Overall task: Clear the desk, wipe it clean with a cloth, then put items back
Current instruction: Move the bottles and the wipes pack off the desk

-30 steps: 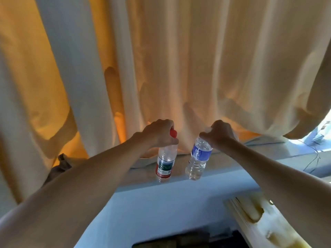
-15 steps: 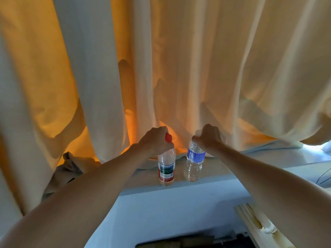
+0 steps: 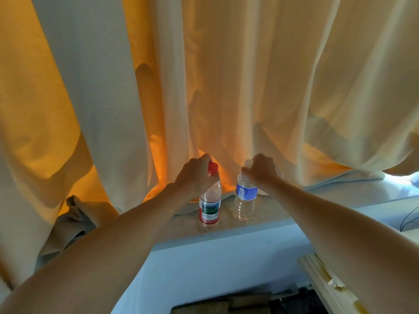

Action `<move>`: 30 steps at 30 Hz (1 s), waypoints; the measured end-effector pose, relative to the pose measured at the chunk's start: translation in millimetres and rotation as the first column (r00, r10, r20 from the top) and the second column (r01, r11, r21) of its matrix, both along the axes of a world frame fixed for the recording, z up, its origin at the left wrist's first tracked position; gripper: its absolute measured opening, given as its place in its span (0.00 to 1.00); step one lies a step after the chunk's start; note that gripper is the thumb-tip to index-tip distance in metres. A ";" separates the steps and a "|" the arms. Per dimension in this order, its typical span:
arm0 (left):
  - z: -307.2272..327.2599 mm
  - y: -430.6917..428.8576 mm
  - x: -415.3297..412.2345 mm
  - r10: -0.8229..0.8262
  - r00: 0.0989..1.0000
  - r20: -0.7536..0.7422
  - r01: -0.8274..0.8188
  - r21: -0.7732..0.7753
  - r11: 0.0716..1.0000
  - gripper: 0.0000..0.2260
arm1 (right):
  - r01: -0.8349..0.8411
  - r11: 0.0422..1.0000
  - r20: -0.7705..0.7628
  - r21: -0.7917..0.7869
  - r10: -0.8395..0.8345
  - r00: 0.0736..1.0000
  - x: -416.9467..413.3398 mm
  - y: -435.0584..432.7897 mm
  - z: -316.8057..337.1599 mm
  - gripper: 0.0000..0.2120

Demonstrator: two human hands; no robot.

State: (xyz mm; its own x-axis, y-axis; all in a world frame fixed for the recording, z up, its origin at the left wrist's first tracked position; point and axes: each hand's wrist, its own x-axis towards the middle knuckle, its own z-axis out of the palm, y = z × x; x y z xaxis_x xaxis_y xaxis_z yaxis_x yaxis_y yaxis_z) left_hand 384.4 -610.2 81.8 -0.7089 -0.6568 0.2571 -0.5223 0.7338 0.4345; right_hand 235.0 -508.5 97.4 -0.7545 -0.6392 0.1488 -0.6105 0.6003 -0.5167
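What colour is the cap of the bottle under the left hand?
Red: the small round plastic cap shows it in the head view.

support: speckled stone window sill (image 3: 227, 224) | on it, near edge: red-capped bottle (image 3: 209, 207) left, blue-label bottle (image 3: 246, 193) right, both upright, side by side, not touching | far edge: curtain (image 3: 249, 87) hem resting on sill | left end: bunched beige fabric (image 3: 74, 216)

**Hidden by hands, curtain and frame**

The left hand (image 3: 195, 177) covers the neck of the red-capped bottle (image 3: 209, 207). The right hand (image 3: 260, 172) hides most of the cap of the blue-labelled bottle (image 3: 244, 200). The print on both labels is too small to read. The curtain (image 3: 226, 87) drapes over the back edge of the sill (image 3: 283, 209). A wooden surface (image 3: 326, 282) is cut off at the lower right.
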 end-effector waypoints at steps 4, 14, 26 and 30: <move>-0.7 -0.9 -1.9 0.014 1.000 0.005 -0.014 -0.004 1.000 0.22 | -0.036 0.999 -0.023 -0.006 0.036 0.999 -2.6 -0.9 -5.8 0.10; 7.8 10.9 -3.5 0.128 0.992 -0.018 -0.129 -0.108 0.986 0.17 | -0.080 0.989 0.024 0.124 0.078 0.997 -12.6 21.7 -11.3 0.17; -28.9 150.2 -94.9 -0.217 0.976 -0.007 0.216 -0.079 0.973 0.01 | 0.075 0.980 0.109 0.183 -0.096 0.989 -55.0 188.0 -60.9 0.09; -61.6 233.0 -148.4 -0.389 0.915 0.103 0.392 -0.007 0.920 0.02 | 0.237 0.947 0.139 0.218 -0.270 0.953 -81.8 289.0 -94.2 0.05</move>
State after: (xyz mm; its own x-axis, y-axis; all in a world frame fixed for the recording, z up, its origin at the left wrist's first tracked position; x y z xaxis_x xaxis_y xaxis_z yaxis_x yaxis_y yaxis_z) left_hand 236.0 -377.2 20.2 -0.9299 -0.3164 0.1873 -0.2307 0.8987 0.3729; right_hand 153.2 -219.5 3.2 -0.8986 -0.4271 -0.1002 -0.3410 0.8236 -0.4532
